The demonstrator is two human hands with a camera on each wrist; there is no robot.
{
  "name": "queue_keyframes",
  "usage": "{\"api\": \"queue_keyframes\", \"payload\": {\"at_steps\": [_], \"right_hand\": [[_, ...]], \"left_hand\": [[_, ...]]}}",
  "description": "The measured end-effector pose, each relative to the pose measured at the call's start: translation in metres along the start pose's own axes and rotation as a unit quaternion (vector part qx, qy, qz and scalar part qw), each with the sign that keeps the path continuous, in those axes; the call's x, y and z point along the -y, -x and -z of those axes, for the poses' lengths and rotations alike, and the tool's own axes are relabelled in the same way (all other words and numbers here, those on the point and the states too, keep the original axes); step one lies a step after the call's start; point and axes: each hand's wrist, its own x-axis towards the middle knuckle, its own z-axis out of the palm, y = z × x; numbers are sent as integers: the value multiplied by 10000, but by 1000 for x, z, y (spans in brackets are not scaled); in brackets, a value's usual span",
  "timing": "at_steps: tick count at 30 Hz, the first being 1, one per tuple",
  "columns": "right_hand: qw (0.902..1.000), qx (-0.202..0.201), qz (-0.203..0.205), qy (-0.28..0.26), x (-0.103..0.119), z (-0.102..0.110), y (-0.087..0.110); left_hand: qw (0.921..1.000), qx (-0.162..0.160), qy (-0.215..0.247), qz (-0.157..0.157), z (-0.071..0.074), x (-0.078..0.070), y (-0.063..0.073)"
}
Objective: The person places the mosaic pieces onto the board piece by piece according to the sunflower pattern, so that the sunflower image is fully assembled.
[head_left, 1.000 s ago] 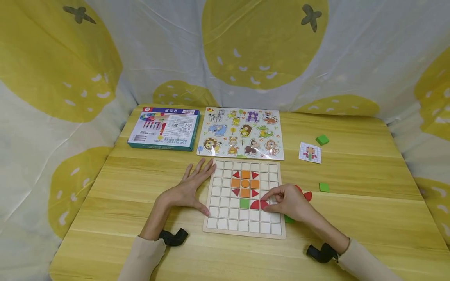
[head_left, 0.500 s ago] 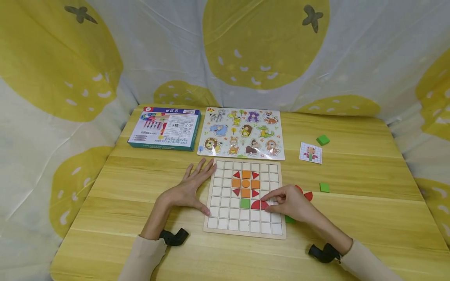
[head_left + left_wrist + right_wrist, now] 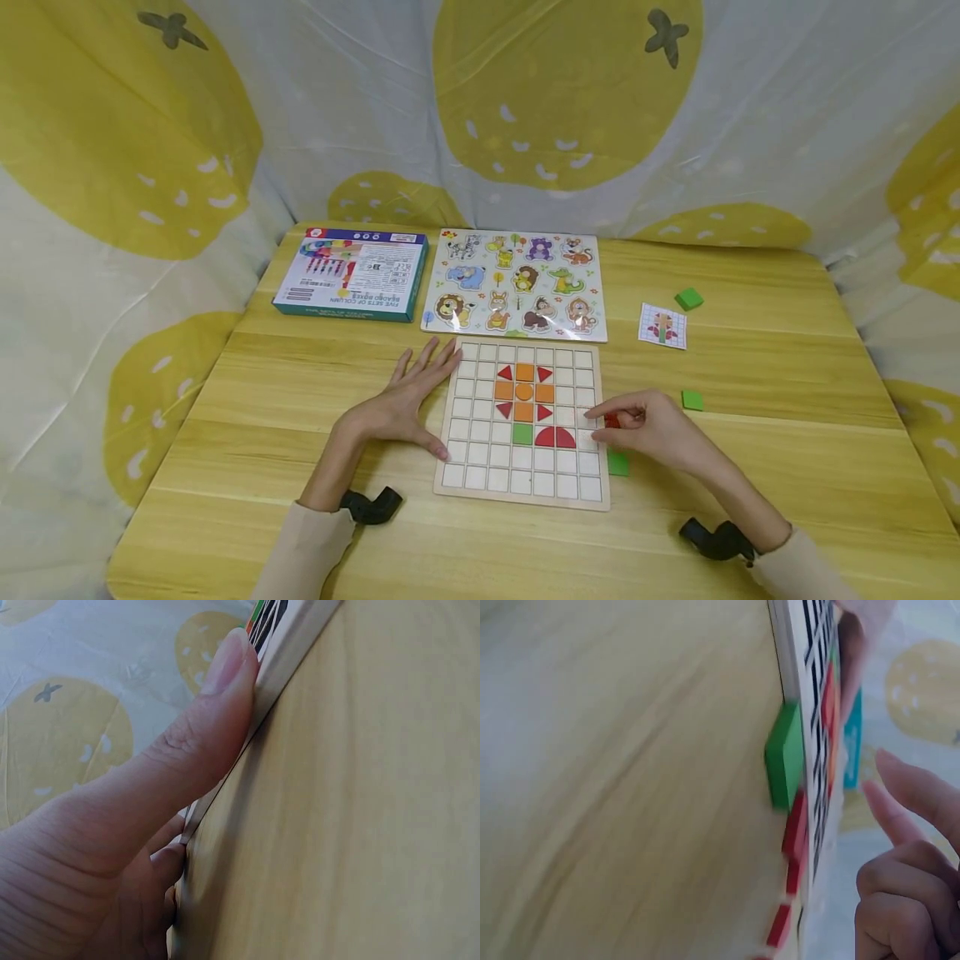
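Note:
My left hand (image 3: 401, 406) is spread at the left side of a wooden grid board (image 3: 525, 499), thumb and fingertips touching its edge. In the left wrist view the thumb (image 3: 176, 746) lies against that edge. My right hand (image 3: 656, 429) hovers over the board's right edge, thumb and forefinger apart with nothing between them. Two red quarter-circle pieces (image 3: 555, 437) sit side by side on the board, right of a green square (image 3: 522, 434). Above them, orange squares (image 3: 524, 372) surround an orange round piece (image 3: 523, 392), with red triangles (image 3: 505, 373) at the corners.
Red pieces (image 3: 612, 421), partly hidden by my right hand, and a green square block (image 3: 618, 463) lie beside the board's right edge. Further right are a pattern card (image 3: 663, 326) and green blocks (image 3: 688, 298). Behind stand an animal puzzle (image 3: 513, 283) and a flat box (image 3: 350, 275).
My right hand has let go of the outer red quarter-circle piece, which stays in its square, and has moved right to the board's edge. The left hand has not moved.

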Motion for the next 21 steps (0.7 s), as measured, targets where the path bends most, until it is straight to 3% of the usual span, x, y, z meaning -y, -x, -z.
{"api": "queue_keyframes", "payload": {"at_steps": [4,12,18,21], "right_hand": [[9999,36,-147,75,-11,16,13],[9966,760,-329,-24,-20,21,23],[9979,453,-389,258,-22,18,21],[9978,495,-394,205,-23,18,20]], "left_hand": [[10000,-6,-3,20,1,-1,0],[10000,13,-43,75,1,0,1],[10000,-8,-5,15,0,1,0],[10000,-8,-37,16,0,1,0]]}}
